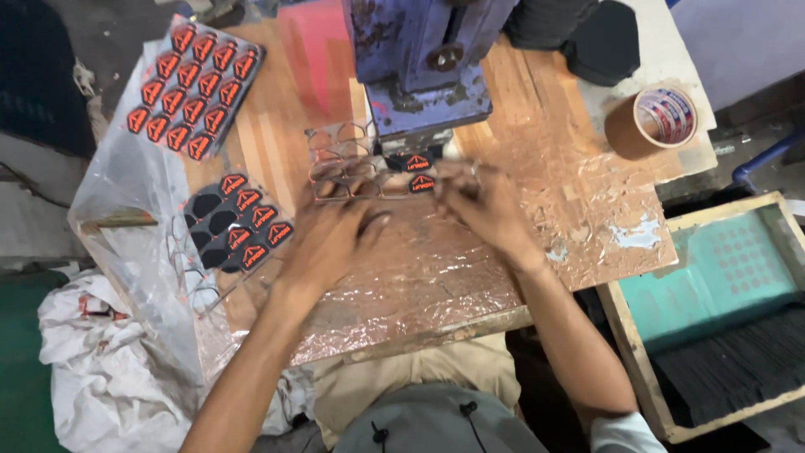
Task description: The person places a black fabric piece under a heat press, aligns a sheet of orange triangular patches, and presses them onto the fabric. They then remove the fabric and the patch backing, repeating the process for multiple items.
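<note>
Two hands on the clear sheet [344,168] under the blue press [423,80]. My left hand [335,231] lies spread, pinning it flat; my right hand [482,205] pinches the edge near two black-orange patches [419,172]. Best to keep the sheet taut and square, fingertips out from under the head. Finished patches [239,226] lie left.

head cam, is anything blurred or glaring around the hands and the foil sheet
In the head view, the right hand and left hand are smeared by motion blur, their fingers hard to separate; the crinkled foil sheet throws patchy pinkish glare; the blue press above is soft and cut off by the frame; the tape roll and the tray of orange badges read sharper.
</note>
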